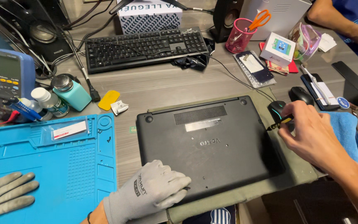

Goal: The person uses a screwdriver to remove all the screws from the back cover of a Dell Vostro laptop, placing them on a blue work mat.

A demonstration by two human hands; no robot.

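The black laptop (212, 139) lay upside down, base panel up, on an olive cloth mat (299, 174) at the middle of the desk. The left hand (148, 191), in a grey work glove, pressed flat on the base's near edge at about 7 o'clock, fingers spread and clamped on nothing. The bare right hand (309, 132) hovered at the laptop's 3 o'clock edge, fingers pinched on a small yellow-and-black screwdriver (280, 121) whose tip pointed toward the right side of the base. This looked like the stage of working on the base screws; the next move likely called for seating the tip squarely in a screw head while the gloved hand steadied the case. A blue work mat (46, 166) lay at 9 o'clock, with a spare grey glove (5, 195) on it, and a black keyboard (146, 47) at 12 o'clock.
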